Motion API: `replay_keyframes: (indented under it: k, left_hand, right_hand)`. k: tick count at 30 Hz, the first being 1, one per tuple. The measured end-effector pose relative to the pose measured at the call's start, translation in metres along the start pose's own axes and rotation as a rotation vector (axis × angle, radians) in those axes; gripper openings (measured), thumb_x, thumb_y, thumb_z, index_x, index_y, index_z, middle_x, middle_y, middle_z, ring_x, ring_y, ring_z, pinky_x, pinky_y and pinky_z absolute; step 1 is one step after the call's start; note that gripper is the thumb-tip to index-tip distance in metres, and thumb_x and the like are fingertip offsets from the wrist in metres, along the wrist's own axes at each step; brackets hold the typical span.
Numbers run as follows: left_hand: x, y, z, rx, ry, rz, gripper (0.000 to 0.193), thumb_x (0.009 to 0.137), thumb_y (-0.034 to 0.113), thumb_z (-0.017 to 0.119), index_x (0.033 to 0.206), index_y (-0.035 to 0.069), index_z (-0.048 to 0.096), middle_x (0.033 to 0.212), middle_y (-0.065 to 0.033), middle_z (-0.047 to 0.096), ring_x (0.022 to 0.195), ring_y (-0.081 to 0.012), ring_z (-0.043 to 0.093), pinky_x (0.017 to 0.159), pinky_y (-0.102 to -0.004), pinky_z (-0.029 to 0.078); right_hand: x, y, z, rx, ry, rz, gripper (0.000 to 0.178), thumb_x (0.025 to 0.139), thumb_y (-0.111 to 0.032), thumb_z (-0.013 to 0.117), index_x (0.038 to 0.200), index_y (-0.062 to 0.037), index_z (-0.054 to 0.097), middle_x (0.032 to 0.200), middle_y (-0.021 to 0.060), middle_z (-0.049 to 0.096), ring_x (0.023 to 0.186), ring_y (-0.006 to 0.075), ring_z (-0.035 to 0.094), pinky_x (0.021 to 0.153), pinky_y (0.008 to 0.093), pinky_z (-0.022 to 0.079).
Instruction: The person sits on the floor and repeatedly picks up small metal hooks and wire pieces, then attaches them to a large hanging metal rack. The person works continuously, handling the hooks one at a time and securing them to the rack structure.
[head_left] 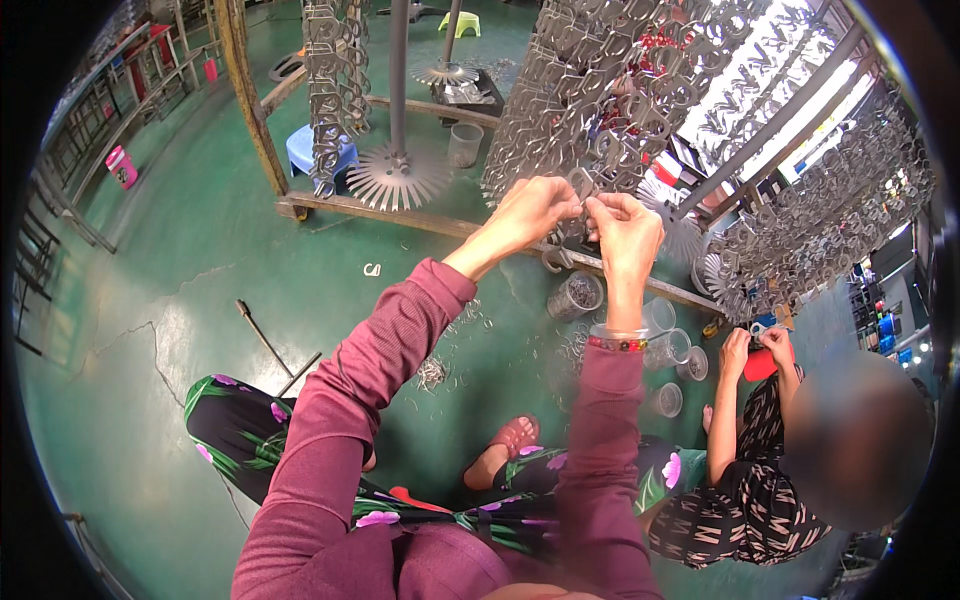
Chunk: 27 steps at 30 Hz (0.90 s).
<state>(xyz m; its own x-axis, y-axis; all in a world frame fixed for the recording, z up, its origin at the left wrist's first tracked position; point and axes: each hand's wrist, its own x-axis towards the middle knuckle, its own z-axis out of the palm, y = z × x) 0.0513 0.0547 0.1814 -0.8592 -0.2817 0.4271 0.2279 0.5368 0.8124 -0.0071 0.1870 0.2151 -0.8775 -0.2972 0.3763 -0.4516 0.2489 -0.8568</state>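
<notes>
Your left hand (530, 212) and right hand (622, 222) pinch a small metal ring (583, 183) at the hanging rack (580, 100) | risk: ring slips, dropping near the cups (578, 296).

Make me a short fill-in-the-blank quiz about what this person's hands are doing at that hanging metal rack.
1. Both hands, the left hand and right hand, are raised to a rack hung with small ____ rings.
2. The floor is painted ____.
3. The right wrist wears a beaded ____.
4. A second person sits to the ____ of the worker.

Missing words: metal; green; bracelet; right
</notes>
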Motion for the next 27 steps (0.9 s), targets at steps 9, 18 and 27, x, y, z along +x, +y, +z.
replay_keyframes:
  k: [9, 18, 27]
  left_hand:
    - [-0.007, 0.003, -0.001, 0.229, 0.334, 0.201, 0.025, 0.079, 0.02, 0.07, 0.092, 0.0, 0.062, 0.085, -0.012, 0.066, 0.077, -0.0227, 0.064, 0.069, -0.0345, 0.048]
    - [0.022, 0.034, -0.013, 0.203, 0.244, 0.248, 0.02, 0.078, 0.017, 0.069, 0.088, 0.0, 0.068, 0.076, -0.0135, 0.066, 0.067, -0.021, 0.063, 0.06, -0.0321, 0.047]
    - [0.016, 0.042, -0.013, 0.117, 0.165, 0.144, 0.019, 0.082, 0.016, 0.066, 0.091, -0.001, 0.067, 0.074, -0.014, 0.067, 0.064, -0.0167, 0.064, 0.06, -0.0314, 0.047]
  right_hand:
    - [0.0, 0.003, -0.001, -0.189, 0.102, -0.106, 0.021, 0.073, -0.016, 0.073, 0.085, 0.0007, 0.071, 0.067, 0.0082, 0.068, 0.057, 0.0091, 0.06, 0.056, 0.0249, 0.047]
    - [-0.001, -0.004, 0.004, -0.271, 0.12, -0.127, 0.022, 0.072, -0.017, 0.072, 0.086, 0.0004, 0.07, 0.07, 0.0134, 0.068, 0.062, 0.0148, 0.064, 0.062, 0.0289, 0.049]
    - [0.012, -0.047, -0.021, -0.196, 0.167, -0.142, 0.025, 0.077, -0.024, 0.072, 0.086, -0.0001, 0.069, 0.072, 0.0152, 0.068, 0.062, 0.0223, 0.065, 0.058, 0.0338, 0.048]
